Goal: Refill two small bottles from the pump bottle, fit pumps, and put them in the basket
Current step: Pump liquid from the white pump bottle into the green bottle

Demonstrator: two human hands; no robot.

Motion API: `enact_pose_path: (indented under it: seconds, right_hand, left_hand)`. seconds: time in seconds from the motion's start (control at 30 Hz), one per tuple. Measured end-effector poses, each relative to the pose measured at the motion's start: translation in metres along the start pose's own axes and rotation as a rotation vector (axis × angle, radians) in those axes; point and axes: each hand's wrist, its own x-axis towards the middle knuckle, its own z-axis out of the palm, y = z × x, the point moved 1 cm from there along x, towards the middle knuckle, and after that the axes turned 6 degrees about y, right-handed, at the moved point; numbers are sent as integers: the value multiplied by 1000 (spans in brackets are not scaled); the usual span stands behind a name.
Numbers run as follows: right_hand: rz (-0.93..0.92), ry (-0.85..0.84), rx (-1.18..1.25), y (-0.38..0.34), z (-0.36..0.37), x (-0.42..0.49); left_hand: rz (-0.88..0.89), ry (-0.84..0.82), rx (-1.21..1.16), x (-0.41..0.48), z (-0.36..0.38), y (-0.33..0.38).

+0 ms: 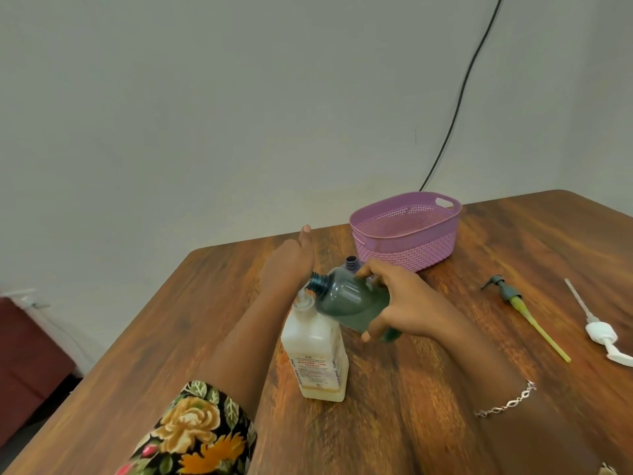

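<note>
My right hand (394, 299) grips a small dark translucent bottle (346, 299), tilted with its open neck pointing left, just above the top of the white pump bottle (315, 354). My left hand (291, 262) stretches forward over and behind the pump bottle's top, one fingertip straight; its other fingers are hidden. A second small dark bottle (352, 262) shows only its neck behind my right hand. The purple basket (404, 241) stands at the back with nothing in it. A grey pump with a yellow-green tube (513, 299) and a white pump (599, 330) lie on the table to the right.
The brown wooden table (411, 389) ends at its left edge close to my left arm. A black cable (462, 90) hangs down the wall behind the basket. A dark red piece of furniture (30, 354) stands at the far left, below the table.
</note>
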Motion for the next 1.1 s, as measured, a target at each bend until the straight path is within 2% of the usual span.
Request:
enact_pose_path:
  seconds: [0.2,0.53,0.77,0.97,1.1]
  right_hand:
    - [19,2,-35,4,5,1]
    - [-18,-11,-55,-6,-4,1]
    - [8,-34,-76,2,2,2]
    - [-23,-21,-59,-3,-5,3]
    - [-12,-17,-52,-2,-2,3]
  left_hand:
    - [-14,41,-24,-2,8,-8]
    - [-20,-27,-127,2,-2,1]
    - [-58,-30,-85,-2,7,-7]
    - [17,-60,-75,3,-7,6]
    - [-2,-55,-73,1,0,4]
